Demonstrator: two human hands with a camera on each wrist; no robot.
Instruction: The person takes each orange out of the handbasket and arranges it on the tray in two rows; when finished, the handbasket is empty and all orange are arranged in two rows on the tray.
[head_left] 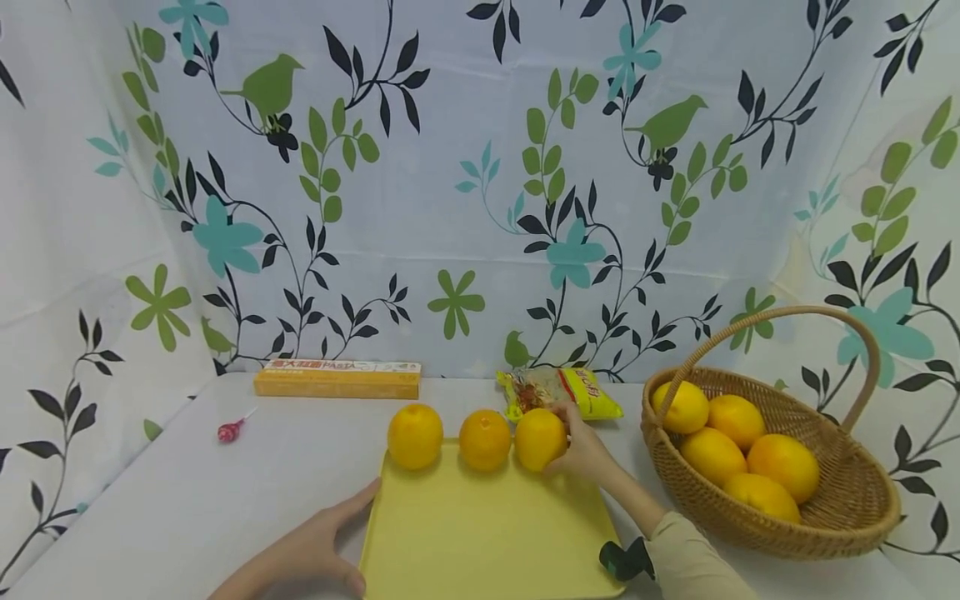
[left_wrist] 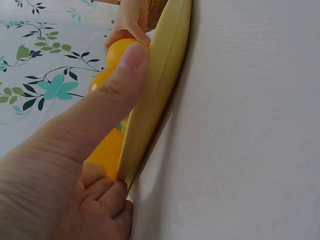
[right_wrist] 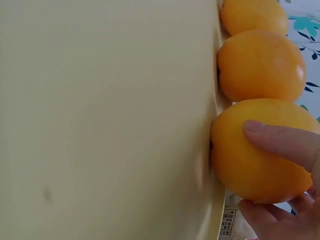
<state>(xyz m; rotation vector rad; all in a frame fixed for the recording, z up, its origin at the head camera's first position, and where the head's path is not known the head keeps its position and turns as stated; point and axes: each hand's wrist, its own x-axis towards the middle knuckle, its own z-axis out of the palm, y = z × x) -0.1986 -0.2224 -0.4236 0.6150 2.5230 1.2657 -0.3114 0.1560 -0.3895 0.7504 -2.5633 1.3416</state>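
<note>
A plain yellow rectangular tray [head_left: 487, 533] lies flat at the bottom centre of the head view. Along its far edge, 3 round, smooth oranges [head_left: 483, 441] stand in a row; the right hand [head_left: 581, 450] grips the rightmost orange [head_left: 538, 440], just beside the middle one.

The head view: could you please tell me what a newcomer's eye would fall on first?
Probably the three oranges in a row along the far edge of the tray, the right hand holding the rightmost one. Next, perhaps the basket at the right, holding more oranges.
</note>
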